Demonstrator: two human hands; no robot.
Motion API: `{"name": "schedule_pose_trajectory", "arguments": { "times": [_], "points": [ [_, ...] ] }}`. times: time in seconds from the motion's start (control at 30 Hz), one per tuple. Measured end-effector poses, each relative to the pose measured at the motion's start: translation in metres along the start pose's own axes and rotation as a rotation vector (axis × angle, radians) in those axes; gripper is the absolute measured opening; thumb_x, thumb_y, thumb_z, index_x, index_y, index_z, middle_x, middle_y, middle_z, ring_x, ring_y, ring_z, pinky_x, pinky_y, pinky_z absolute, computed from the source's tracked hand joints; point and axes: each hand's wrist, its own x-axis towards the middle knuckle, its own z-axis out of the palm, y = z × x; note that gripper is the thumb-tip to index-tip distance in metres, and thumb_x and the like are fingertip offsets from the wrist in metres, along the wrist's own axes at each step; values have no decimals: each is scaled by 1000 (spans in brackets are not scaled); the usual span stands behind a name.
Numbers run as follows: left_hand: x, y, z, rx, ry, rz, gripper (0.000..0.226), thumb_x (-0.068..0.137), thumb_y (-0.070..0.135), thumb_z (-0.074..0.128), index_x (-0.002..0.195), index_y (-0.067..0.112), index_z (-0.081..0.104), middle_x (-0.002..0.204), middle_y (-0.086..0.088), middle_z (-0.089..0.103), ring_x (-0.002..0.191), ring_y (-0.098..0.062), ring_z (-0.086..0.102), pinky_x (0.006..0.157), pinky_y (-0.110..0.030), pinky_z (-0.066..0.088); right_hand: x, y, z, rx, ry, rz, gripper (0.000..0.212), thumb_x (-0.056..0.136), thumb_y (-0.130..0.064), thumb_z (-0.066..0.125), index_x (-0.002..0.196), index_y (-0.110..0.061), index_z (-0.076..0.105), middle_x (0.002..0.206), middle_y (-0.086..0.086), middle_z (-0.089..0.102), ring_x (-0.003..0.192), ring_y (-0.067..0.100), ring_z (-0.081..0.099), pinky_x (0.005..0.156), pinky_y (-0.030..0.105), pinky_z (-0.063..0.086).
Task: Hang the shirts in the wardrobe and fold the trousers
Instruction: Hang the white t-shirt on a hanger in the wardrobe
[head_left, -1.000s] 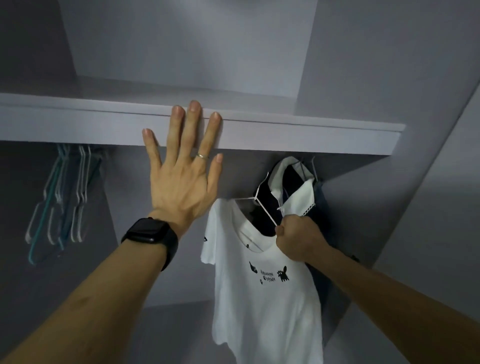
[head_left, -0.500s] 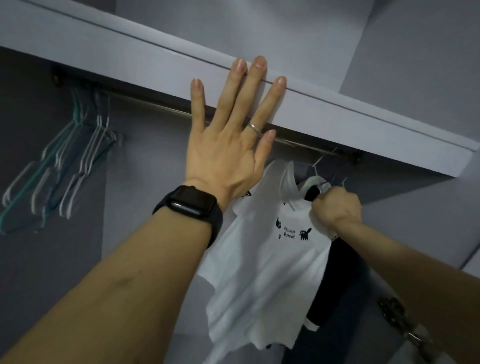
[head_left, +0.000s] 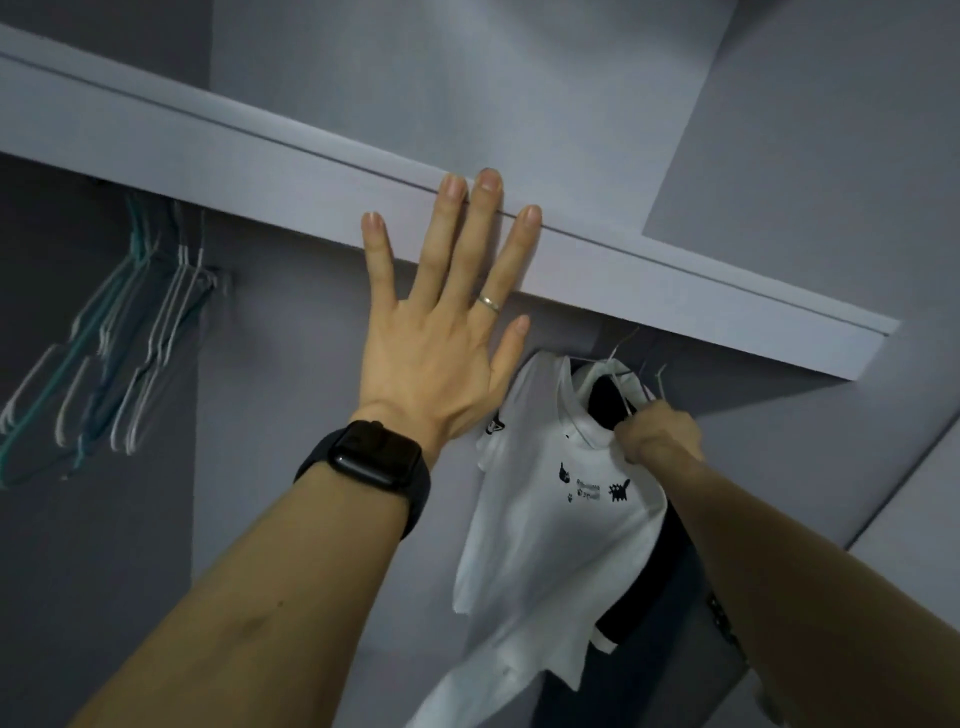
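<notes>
The shelf edge (head_left: 311, 171) looked like smooth, matt painted board. The white shirt (head_left: 545, 519) was soft matt cloth. The wire hanger (head_left: 622, 393) at its collar and the spare hangers (head_left: 130, 353) at left seemed thin coated metal. The watch (head_left: 371, 457) had a glossy dark face, the ring (head_left: 489, 303) a metallic shine.

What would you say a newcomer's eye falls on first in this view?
The left hand, fingers spread flat against the wardrobe shelf edge, fills the centre. Lower right, a white T-shirt with small black prints hangs, where the right hand grips a black-and-white shirt at its collar. At far left cluster empty hangers.
</notes>
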Motion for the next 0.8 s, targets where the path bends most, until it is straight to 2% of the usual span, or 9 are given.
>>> {"name": "schedule_pose_trajectory", "arguments": {
  "times": [0.23,0.3,0.37,0.4,0.47,0.53,0.6,0.67,0.8],
  "points": [
    [0,0,-18,11,-195,-14,80,102,54,36,162,21,-5,168,-15,-8,155,-32,-14,116,-74,1,-51,6,-53,205,-127,-187,39,96,-38,57,123,-10,61,120,15,66,112,39,62,90,38,50],
    [6,7,-27,7,-259,-44,82,101,55,37,162,21,-6,168,-16,-7,153,-30,-20,116,-74,2,-77,17,-70,459,-194,-154,27,95,-34,59,117,-18,62,106,7,71,100,32,68,86,37,54],
    [9,18,-36,-30,-316,-104,85,100,56,42,162,19,-3,168,-19,-5,153,-34,-16,115,-74,3,-108,32,-82,757,-240,-100,14,92,-29,63,105,-24,66,93,0,73,89,24,71,87,45,58],
    [12,24,-44,-62,-343,-147,87,98,55,44,163,18,-1,168,-19,-5,154,-36,-12,116,-74,3,-124,39,-90,843,-233,-106,11,92,-27,65,103,-26,68,94,-2,73,89,21,70,89,46,58],
    [16,36,-62,-163,-408,-218,88,95,50,50,163,19,3,169,-16,-6,155,-36,-8,118,-71,2,-156,55,-105,938,-187,-164,12,95,-26,65,105,-29,70,104,-8,72,97,11,68,91,34,56],
    [4,46,-79,-281,-458,-276,85,92,41,55,163,24,10,169,-12,-4,156,-33,-5,120,-67,3,-187,74,-117,971,-118,-239,13,97,-28,63,107,-33,70,111,-14,70,103,2,64,89,20,51],
    [-22,56,-95,-363,-509,-321,79,92,33,56,161,25,18,169,-9,4,156,-31,1,122,-63,6,-211,94,-114,947,-102,-294,14,98,-29,61,105,-39,68,116,-17,66,108,0,60,86,15,47],
    [-57,68,-108,-385,-557,-344,74,94,31,56,160,24,24,168,-9,14,155,-30,10,122,-61,12,-226,113,-102,901,-89,-344,18,98,-26,62,105,-41,69,121,-17,63,113,2,57,87,14,45],
    [-131,81,-126,-405,-717,-385,69,96,29,59,159,24,30,165,-7,25,152,-29,20,119,-60,24,-255,146,-73,809,-74,-407,18,96,-25,65,110,-32,74,127,-16,62,123,11,54,103,20,38]
  ]
}}
